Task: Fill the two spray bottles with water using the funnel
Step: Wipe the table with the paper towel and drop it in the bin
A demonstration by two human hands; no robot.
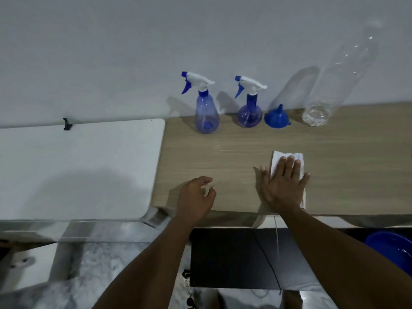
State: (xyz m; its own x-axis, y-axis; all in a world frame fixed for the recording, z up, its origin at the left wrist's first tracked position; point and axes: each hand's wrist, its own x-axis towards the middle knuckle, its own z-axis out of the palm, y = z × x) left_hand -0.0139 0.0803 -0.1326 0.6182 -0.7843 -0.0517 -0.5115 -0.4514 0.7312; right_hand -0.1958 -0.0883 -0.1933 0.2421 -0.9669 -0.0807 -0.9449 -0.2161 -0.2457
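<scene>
Two translucent blue spray bottles stand upper centre, blue plastic funnel just beside them, handy. I see the right hand flat, fingers together, on a white folded tissue, probably mopping; left hand loosely curled, empty.

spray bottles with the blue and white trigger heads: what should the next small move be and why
Probably reach the left hand to the tall translucent blue spray bottle and unscrew its trigger head. Both it and the round blue spray bottle are capped, the blue plastic funnel sits mouth-down, and the right hand lies flat on a white folded cloth.
</scene>
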